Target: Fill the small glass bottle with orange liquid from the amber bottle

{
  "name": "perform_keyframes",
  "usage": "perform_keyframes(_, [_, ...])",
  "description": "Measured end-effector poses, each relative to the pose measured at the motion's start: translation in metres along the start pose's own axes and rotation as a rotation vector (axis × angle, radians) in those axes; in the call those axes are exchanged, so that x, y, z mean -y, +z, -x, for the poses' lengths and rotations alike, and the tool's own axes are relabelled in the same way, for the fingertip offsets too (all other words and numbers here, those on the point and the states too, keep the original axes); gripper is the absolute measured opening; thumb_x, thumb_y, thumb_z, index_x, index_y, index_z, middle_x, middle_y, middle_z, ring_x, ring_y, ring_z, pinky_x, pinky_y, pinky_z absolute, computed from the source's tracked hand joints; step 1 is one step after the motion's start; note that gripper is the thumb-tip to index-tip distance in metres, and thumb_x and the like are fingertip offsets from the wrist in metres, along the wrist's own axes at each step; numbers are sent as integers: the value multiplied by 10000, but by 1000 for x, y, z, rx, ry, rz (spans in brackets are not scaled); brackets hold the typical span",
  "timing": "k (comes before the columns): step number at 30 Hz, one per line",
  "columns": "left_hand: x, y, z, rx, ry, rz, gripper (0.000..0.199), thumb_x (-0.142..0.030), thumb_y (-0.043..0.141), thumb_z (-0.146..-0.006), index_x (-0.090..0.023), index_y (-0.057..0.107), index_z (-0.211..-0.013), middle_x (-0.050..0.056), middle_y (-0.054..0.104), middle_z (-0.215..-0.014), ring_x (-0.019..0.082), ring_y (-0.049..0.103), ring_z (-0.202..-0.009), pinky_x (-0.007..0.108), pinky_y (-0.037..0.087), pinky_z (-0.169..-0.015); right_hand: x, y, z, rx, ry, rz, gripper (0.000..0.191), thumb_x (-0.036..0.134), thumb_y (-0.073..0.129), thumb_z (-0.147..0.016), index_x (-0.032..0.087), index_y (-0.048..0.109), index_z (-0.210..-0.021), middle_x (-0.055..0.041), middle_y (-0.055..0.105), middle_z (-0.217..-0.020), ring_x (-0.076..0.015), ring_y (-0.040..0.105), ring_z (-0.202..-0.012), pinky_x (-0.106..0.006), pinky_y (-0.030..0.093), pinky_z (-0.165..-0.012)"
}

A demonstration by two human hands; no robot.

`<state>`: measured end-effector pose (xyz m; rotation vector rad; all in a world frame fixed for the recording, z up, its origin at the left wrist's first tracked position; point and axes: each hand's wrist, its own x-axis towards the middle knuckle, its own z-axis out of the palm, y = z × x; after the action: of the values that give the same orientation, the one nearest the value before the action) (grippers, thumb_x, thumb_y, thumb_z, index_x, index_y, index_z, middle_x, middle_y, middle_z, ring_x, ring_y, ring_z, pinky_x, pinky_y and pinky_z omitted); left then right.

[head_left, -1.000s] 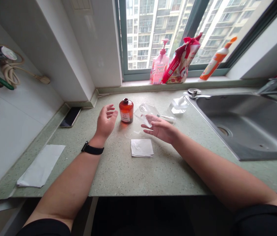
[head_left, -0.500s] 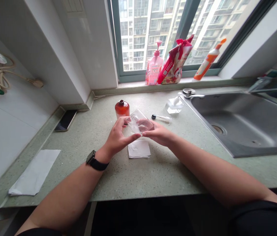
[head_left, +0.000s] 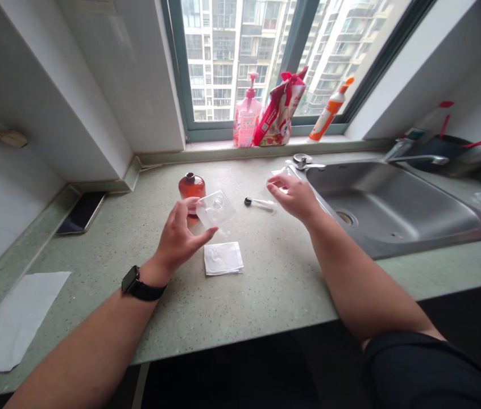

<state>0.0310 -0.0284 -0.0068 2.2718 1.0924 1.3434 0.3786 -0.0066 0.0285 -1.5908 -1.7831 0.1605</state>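
My left hand (head_left: 178, 233) holds a clear, square plastic container (head_left: 216, 209) tilted above the counter, fingers behind its left side and thumb below it. A round opening or neck shows on its upper face. Just behind stands an amber bottle (head_left: 192, 187) with an uncapped dark neck, partly covered by my fingers. At the sink's left edge, my right hand (head_left: 294, 193) has its fingers curled at a clear plastic item (head_left: 282, 171), which they largely hide. Between the hands lies a clear tube with a black end (head_left: 260, 203). Folded white paper (head_left: 223, 258) lies in front.
The steel sink (head_left: 394, 210) and its faucet (head_left: 419, 156) are at the right. A phone (head_left: 82, 213) and a white sheet (head_left: 16, 318) lie at the left. On the sill stand a pink pump bottle (head_left: 247, 119), a red bag (head_left: 281, 111) and an orange-white bottle (head_left: 330, 113).
My right hand has let go of the clear container and moved right to the clear item by the sink. My left hand keeps the container. The view has turned slightly right.
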Motion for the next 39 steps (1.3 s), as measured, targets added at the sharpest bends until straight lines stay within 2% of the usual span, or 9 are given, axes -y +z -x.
perform_keyframes(2, [0, 0, 1, 16, 34, -55, 658, -488, 858, -884, -237, 537, -1401, 125, 680, -1328, 308, 699, -1208, 530, 590, -1087, -9, -6, -1, 121, 32, 162, 267, 439, 683, -964, 222, 779, -1085, -109, 815, -1010, -292, 758, -953, -449, 578, -860])
perform_keyframes(5, [0, 1, 2, 42, 70, -98, 615, -463, 848, -899, -236, 541, -1381, 128, 674, -1337, 320, 685, -1232, 543, 583, -1099, -18, -4, 0, 299, 87, 267, 312, 410, 767, -902, 219, 772, -1149, -112, 816, -1077, -294, 756, -989, -430, 575, -860])
perform_keyframes(9, [0, 1, 2, 68, 91, -118, 605, -440, 843, -905, -233, 533, -1381, 131, 669, -1349, 329, 669, -1269, 553, 577, -1114, -28, 6, -1, 392, 126, 281, 314, 351, 817, -845, 225, 769, -1129, -112, 808, -1139, -294, 746, -1032, -421, 573, -880])
perform_keyframes(13, [-1, 1, 1, 77, 96, -126, 595, -422, 836, -912, -233, 532, -1388, 132, 668, -1354, 329, 664, -1286, 550, 575, -1121, -34, 10, -2, 377, 139, 261, 145, 290, 812, -818, 229, 772, -944, -109, 807, -1034, -296, 743, -975, -437, 574, -877])
perform_keyframes(17, [-1, 1, 1, 65, 103, -129, 599, -421, 836, -913, -234, 532, -1395, 128, 669, -1349, 329, 659, -1286, 551, 564, -1130, -31, 5, -5, 303, 137, 186, 182, 334, 764, -861, 225, 758, -1006, -109, 796, -1045, -290, 744, -1012, -445, 584, -926])
perform_keyframes(22, [-1, 2, 1, 46, 114, -147, 619, -408, 828, -917, -233, 520, -1425, 127, 661, -1355, 321, 656, -1258, 533, 566, -1104, -11, 2, -3, 115, 66, -357, 412, 538, 849, -777, 240, 696, -1016, -79, 758, -1066, -257, 726, -1003, -452, 597, -978])
perform_keyframes(26, [0, 1, 1, 41, 103, -152, 640, -384, 832, -906, -234, 519, -1443, 121, 656, -1348, 322, 649, -1248, 533, 555, -1097, 11, 5, 4, 179, 15, -605, 513, 592, 920, -717, 248, 692, -1023, -47, 742, -1035, -219, 723, -967, -412, 612, -935])
perform_keyframes(30, [-1, 0, 1, 39, 83, -154, 642, -380, 827, -908, -243, 520, -1455, 121, 644, -1372, 330, 626, -1286, 546, 522, -1136, 23, 7, 10, 238, -41, -616, 492, 605, 892, -765, 244, 720, -1052, -62, 760, -1057, -220, 743, -965, -433, 620, -939])
perform_keyframes(39, [-4, -1, 0, 50, 62, -198, 674, -349, 832, -897, -267, 520, -1488, 109, 632, -1371, 329, 601, -1288, 543, 482, -1161, 27, 8, 16, 186, -203, -406, 362, 556, 802, -875, 269, 750, -1089, -61, 789, -1056, -250, 742, -1026, -489, 606, -1007])
